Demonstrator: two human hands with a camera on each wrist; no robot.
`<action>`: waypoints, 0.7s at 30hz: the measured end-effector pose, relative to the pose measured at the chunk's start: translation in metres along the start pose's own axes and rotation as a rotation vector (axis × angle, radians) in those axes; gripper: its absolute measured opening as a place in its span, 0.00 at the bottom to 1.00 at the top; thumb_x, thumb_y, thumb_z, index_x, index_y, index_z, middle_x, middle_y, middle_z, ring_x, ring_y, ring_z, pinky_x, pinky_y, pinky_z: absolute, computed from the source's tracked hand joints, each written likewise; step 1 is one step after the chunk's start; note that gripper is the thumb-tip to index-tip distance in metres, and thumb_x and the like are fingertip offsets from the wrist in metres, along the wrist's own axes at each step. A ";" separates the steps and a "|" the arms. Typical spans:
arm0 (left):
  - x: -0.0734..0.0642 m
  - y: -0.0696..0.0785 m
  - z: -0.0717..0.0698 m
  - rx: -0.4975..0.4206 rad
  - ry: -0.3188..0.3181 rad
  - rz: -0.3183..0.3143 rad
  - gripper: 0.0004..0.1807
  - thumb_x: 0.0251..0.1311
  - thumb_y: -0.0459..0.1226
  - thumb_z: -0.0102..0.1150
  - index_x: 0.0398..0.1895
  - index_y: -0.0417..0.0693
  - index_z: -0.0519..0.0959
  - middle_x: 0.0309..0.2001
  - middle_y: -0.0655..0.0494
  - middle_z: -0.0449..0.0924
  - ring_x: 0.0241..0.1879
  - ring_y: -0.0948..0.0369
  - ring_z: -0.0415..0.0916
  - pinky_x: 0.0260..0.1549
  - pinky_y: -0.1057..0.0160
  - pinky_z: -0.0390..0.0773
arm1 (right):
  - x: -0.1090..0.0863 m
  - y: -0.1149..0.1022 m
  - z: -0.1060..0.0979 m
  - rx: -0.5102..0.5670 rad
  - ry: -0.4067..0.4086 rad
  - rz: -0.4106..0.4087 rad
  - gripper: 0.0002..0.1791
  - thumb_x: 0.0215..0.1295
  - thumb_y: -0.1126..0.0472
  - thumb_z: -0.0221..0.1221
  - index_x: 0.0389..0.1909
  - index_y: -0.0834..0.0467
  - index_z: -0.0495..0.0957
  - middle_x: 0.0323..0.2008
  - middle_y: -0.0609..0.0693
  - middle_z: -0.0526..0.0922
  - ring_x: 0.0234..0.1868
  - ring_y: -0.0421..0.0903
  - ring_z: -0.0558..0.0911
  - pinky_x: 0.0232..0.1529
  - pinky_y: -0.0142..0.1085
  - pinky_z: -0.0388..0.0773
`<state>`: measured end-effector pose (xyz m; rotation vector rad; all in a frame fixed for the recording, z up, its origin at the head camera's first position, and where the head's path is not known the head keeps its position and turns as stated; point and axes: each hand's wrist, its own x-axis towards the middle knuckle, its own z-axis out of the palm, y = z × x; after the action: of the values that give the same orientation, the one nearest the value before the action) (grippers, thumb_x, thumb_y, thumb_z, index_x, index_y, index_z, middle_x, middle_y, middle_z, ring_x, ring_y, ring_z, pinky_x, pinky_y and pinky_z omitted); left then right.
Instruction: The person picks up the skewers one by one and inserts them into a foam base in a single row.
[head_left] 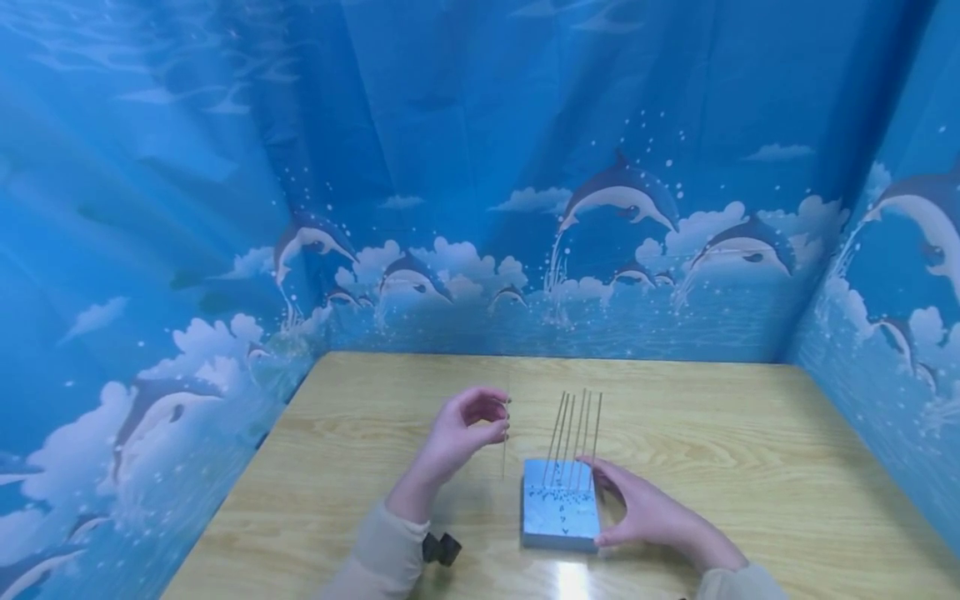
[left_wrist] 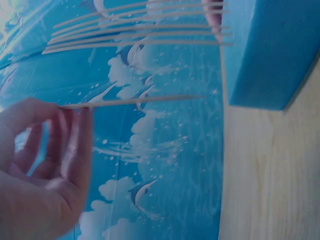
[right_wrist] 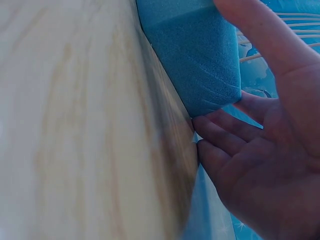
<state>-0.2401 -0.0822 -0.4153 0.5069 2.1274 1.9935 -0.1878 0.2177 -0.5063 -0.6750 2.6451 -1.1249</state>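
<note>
My left hand (head_left: 465, 429) pinches a thin wooden skewer (left_wrist: 150, 100) between thumb and fingertips. The skewer is held upright above the table, pointed end down, to the left of a blue foam block (head_left: 558, 521) and apart from it. Several skewers (head_left: 596, 442) stand in the block's far half, some leaning slightly. Dark dots or holes mark the top of the block. My right hand (head_left: 645, 508) grips the block from its right side, thumb at the near corner and fingers at the far one. In the right wrist view, the fingertips (right_wrist: 205, 125) lie low against the foam.
The block rests on a wood-grain table (head_left: 390, 375). A small black object (head_left: 441, 549) sits by the left sleeve. Blue curtains (head_left: 480, 167) printed with dolphins hang behind the table and at both sides.
</note>
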 end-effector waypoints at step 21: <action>0.002 -0.012 0.033 0.160 -0.020 0.150 0.14 0.57 0.29 0.65 0.48 0.46 0.80 0.43 0.47 0.83 0.43 0.61 0.82 0.40 0.65 0.87 | 0.000 -0.001 -0.001 0.023 0.000 -0.030 0.67 0.36 0.38 0.75 0.75 0.61 0.54 0.72 0.61 0.65 0.68 0.61 0.71 0.70 0.61 0.58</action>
<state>-0.2319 -0.0512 -0.4300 0.7291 2.3109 1.8910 -0.1884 0.2179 -0.5049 -0.7129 2.6266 -1.1616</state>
